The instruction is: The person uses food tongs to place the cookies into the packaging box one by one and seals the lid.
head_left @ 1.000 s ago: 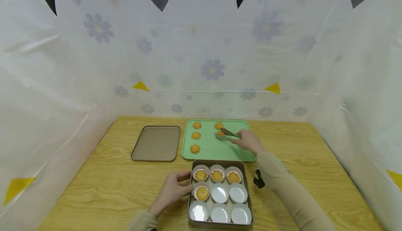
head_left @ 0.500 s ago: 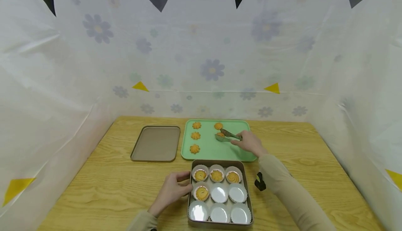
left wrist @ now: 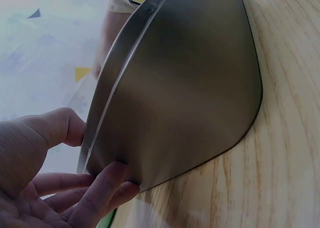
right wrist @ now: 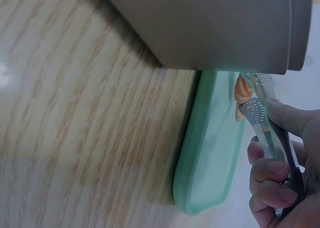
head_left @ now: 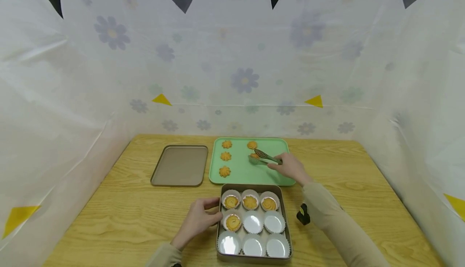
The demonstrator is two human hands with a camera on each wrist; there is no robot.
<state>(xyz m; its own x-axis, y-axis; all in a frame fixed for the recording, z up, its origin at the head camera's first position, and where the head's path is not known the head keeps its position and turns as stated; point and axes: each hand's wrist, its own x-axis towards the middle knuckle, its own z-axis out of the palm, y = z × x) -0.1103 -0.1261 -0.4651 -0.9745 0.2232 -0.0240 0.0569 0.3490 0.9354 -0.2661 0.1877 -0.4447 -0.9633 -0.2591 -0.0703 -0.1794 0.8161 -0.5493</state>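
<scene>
My right hand (head_left: 290, 167) grips metal tongs (head_left: 262, 157) over the green tray (head_left: 247, 174); the tongs' tips close on a round cookie (head_left: 255, 155). In the right wrist view the tongs (right wrist: 260, 118) pinch that cookie (right wrist: 243, 90) above the green tray (right wrist: 210, 158). My left hand (head_left: 199, 218) holds the left wall of the metal tin (head_left: 287, 218), thumb over the rim; the left wrist view shows its fingers (left wrist: 95, 198) on the tin wall (left wrist: 175, 87). The tin holds white paper cups, several filled with cookies (head_left: 250, 202). Several more cookies (head_left: 225, 156) lie on the green tray.
A flat brown lid or tray (head_left: 180, 165) lies left of the green tray on the wooden table (head_left: 120, 214). A small black clip (head_left: 303, 214) sits at my right sleeve. White flowered sheeting (head_left: 232, 65) walls the table on three sides.
My right hand has drawn slightly to the right with the tongs still at the cookie. My left hand has stayed on the tin.
</scene>
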